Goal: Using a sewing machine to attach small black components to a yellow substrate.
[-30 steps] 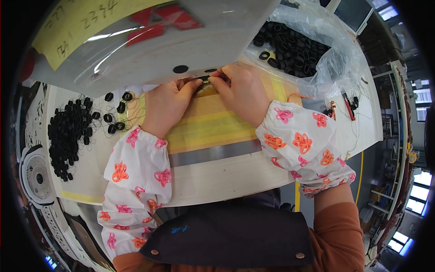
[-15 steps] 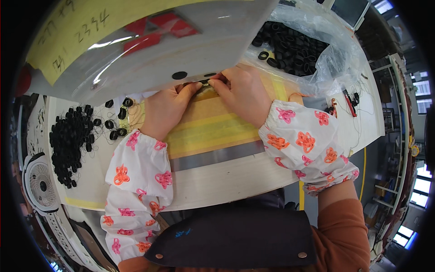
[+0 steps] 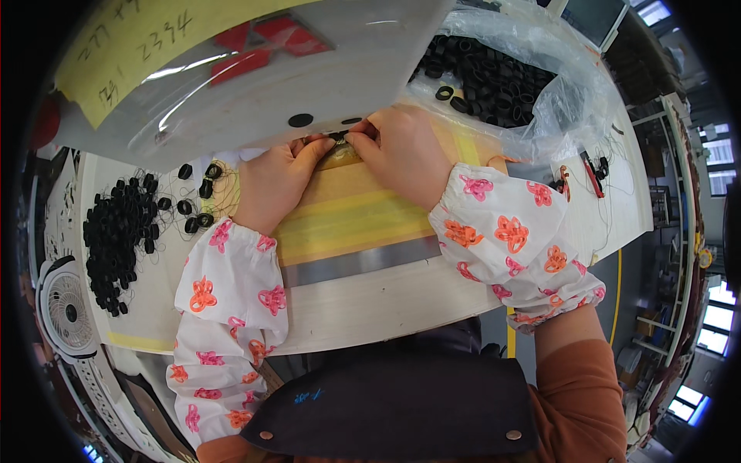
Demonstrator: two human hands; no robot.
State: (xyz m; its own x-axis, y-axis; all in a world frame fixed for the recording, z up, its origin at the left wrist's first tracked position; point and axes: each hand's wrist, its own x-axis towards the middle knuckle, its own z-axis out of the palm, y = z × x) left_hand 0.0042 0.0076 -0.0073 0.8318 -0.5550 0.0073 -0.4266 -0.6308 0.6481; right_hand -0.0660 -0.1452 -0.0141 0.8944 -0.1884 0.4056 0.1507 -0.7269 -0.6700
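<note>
1. While pinching a small dark piece (image 3: 339,136) between left hand (image 3: 272,187) and right hand (image 3: 407,153), holds both narrow at the fingertips.
2. Has that piece near the grey housing (image 3: 231,119), beyond yellow tape (image 3: 355,207).
3. Has black rings (image 3: 502,81) in a clear bag (image 3: 584,96) at right.

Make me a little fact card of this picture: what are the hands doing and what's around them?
Left hand: pinches a small dark piece
Right hand: fingertips at the same piece
Table's left side: pile of black rings with thin threads
Table's upper right: clear plastic bag holding more black rings
Past table's left edge: white fan
Sleeves: white, pink and orange flowers
</note>
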